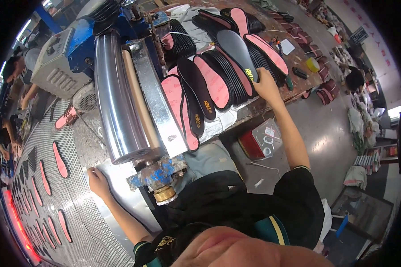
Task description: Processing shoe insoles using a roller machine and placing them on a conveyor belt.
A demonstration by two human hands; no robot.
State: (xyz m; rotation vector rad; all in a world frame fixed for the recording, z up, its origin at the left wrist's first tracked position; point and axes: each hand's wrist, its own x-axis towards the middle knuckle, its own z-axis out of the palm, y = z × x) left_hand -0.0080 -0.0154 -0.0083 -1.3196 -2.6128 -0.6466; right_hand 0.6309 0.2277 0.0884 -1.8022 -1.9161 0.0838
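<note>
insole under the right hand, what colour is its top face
Dark grey, on the insole that the right hand touches; head view.

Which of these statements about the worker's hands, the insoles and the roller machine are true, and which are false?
1. The right hand touches the stack of insoles on the bench. True.
2. The left hand holds a pink insole. False: it rests bare on the metal sheet beside the mesh belt.
3. Pink insoles lie on the mesh belt. True.
4. The steel roller stands to the right of the insole stack. False: it is on its left.
5. The insoles are all black. False: many show pink faces.
</note>
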